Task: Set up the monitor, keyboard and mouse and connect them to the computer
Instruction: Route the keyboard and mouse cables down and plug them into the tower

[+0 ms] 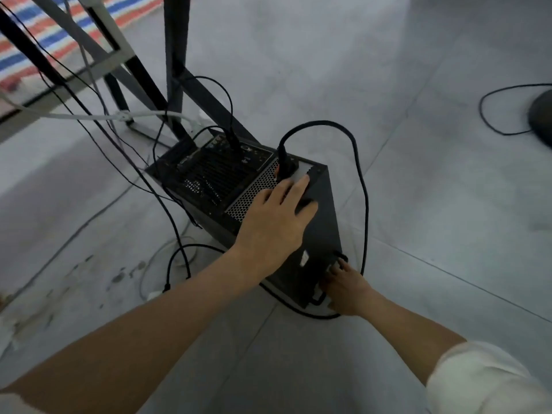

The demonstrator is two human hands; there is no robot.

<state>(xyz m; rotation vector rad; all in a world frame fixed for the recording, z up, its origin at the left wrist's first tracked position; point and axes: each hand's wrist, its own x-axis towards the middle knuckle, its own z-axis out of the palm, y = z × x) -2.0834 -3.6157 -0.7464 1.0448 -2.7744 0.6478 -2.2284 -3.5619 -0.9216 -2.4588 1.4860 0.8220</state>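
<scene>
Nearest, a white rolled-up sleeve [478,380] covers the right arm low at the right edge. The right hand [348,289] reaches down to the near bottom corner of the black metal computer tower [316,234], which lies on the grey tiled floor [418,204] with its back panel facing up. Its fingers are curled against the case edge among a loop of cable; whether that grip pinches the cable or only the case I cannot tell.

The left hand [276,218] lies flat on the tower, fingers spread and straight, fingertips [303,182] just beside the thick black power cable [355,162] plugged into the supply next to the perforated grille. That cable arcs up, swings right and runs down round the near end of the case.

Further on, thinner black leads [230,135] stand in the rear ports and trail left across the floor.

Behind the tower rise the black metal legs of a surface frame [176,55], a white cord [89,117] crossing them. A red, white and blue striped sheet [44,34] lies far left. At the far right edge sits a dark round base [542,115] with a thin looped wire [493,115].
</scene>
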